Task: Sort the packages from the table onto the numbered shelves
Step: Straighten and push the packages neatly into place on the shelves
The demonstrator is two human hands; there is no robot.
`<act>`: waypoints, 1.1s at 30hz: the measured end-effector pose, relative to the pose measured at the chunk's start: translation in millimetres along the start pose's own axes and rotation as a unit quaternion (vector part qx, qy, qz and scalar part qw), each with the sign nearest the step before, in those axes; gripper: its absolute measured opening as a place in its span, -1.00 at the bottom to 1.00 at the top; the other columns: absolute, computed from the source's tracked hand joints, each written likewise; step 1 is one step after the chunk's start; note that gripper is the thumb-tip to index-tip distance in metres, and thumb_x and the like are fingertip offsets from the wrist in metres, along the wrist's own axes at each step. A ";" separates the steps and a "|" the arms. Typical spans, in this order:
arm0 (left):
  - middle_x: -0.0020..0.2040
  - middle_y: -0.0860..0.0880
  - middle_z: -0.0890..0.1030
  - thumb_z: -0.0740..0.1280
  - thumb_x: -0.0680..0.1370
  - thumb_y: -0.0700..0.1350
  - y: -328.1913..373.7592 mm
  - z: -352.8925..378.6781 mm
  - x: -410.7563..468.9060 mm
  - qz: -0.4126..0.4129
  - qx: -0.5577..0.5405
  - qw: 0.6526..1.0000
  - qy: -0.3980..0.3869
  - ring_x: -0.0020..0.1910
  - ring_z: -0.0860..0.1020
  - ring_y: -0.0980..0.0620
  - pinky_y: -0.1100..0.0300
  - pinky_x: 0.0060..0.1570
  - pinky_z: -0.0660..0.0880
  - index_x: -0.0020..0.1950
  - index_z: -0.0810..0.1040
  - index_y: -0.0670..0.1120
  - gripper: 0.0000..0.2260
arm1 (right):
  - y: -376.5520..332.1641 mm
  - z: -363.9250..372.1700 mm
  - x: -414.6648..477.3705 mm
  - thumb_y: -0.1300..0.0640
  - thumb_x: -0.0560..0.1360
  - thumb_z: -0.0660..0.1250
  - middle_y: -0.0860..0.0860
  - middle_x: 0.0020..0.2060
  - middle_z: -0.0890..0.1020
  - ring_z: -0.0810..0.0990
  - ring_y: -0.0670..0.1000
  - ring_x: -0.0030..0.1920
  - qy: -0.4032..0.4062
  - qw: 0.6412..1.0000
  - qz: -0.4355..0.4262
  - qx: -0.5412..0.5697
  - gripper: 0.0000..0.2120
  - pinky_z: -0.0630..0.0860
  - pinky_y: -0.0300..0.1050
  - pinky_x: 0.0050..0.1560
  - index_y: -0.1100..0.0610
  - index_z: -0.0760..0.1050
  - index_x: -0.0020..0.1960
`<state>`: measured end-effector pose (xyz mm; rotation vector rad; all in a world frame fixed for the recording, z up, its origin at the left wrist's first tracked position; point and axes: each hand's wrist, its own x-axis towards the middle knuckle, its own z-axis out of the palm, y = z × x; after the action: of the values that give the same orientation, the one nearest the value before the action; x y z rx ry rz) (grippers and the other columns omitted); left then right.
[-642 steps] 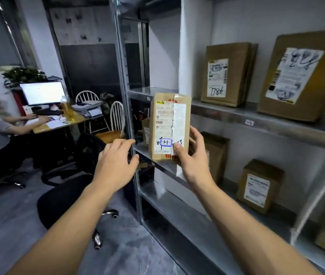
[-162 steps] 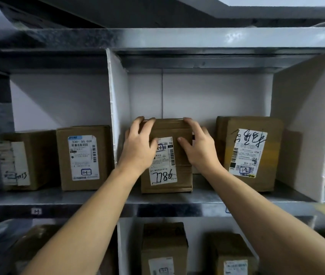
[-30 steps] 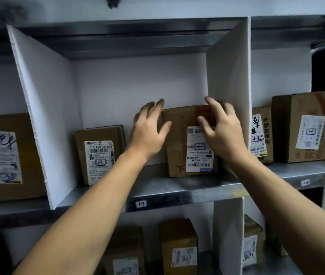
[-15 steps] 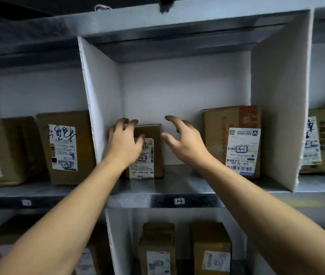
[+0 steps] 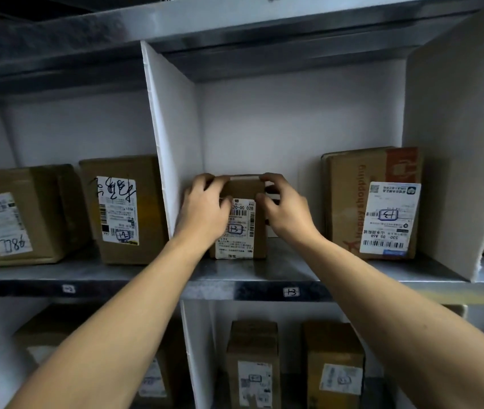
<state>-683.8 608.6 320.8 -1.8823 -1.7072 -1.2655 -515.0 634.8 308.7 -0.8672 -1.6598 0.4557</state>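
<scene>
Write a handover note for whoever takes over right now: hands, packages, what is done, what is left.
Hands: the left hand and right hand both grip the top corners of the small package.
Small package: upright on the shelf, in the middle bay, close to the white divider on its left, apart from the larger package on the right.
Done: it rests in the bay; its boxed label mark looks like the shelf tag below.
Left: let go, square it if needed. Any packages yet to sort are out of view.
</scene>
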 end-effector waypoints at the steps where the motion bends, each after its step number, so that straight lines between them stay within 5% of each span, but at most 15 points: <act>1: 0.34 -0.13 0.42 0.28 0.59 -0.03 1.3 0.4 -1.0 0.004 0.005 1.000 0.004 0.29 0.41 -0.21 -0.09 0.33 0.39 0.41 0.43 0.02 -0.62 | 1.5 -1.7 -0.4 0.10 0.59 0.32 0.00 0.18 0.62 0.64 0.03 0.10 0.007 1.000 0.002 0.002 -0.68 0.64 0.12 0.09 -0.05 0.47 0.34; 14: 0.51 -0.11 0.27 0.28 0.59 0.03 6.8 -5.6 -13.9 -0.017 -0.001 1.000 -0.026 0.47 0.24 -0.18 -0.17 0.44 0.25 0.53 0.26 0.07 -0.50 | 3.9 -11.9 -23.6 0.00 0.61 0.31 0.09 0.39 0.50 0.46 0.08 0.38 -0.036 0.998 0.000 -0.059 -0.45 0.35 -0.18 0.27 -0.06 0.23 0.55; 19: 0.45 -0.08 0.34 0.28 0.60 -0.02 17.6 -26.0 -35.8 0.034 -0.009 0.999 0.019 0.42 0.28 -0.13 -0.11 0.39 0.28 0.49 0.33 -0.01 -0.55 | 3.6 -33.7 -48.2 -0.04 0.63 0.26 0.09 0.36 0.49 0.44 0.11 0.36 -0.055 0.982 -0.059 -0.173 -0.56 0.39 0.02 0.33 -0.01 0.35 0.48; 26: 0.31 -0.04 0.45 0.29 0.58 -0.03 34.5 -29.9 -73.8 0.116 0.035 0.992 -0.023 0.29 0.38 -0.11 -0.07 0.29 0.39 0.41 0.41 -0.02 -0.61 | 2.2 -78.8 -84.5 -0.04 0.60 0.24 0.12 0.22 0.53 0.53 0.24 0.11 -0.014 0.910 -0.109 -0.399 -0.63 0.53 0.12 -0.01 0.06 0.44 0.36; 33: 0.34 -0.03 0.43 0.24 0.59 0.05 79.6 -16.8 -106.9 0.160 0.058 0.982 -0.081 0.31 0.36 -0.10 -0.01 0.29 0.33 0.41 0.41 0.00 -0.60 | -3.1 -139.1 -134.0 -0.05 0.59 0.20 0.11 0.08 0.57 0.56 0.23 0.02 -0.006 0.841 -0.088 -0.534 -0.71 0.49 0.05 -0.12 0.07 0.46 0.22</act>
<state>-607.7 507.7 275.4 -2.1310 -1.4389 -0.8924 -373.5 512.6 260.1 -1.4690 -1.9537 -0.6998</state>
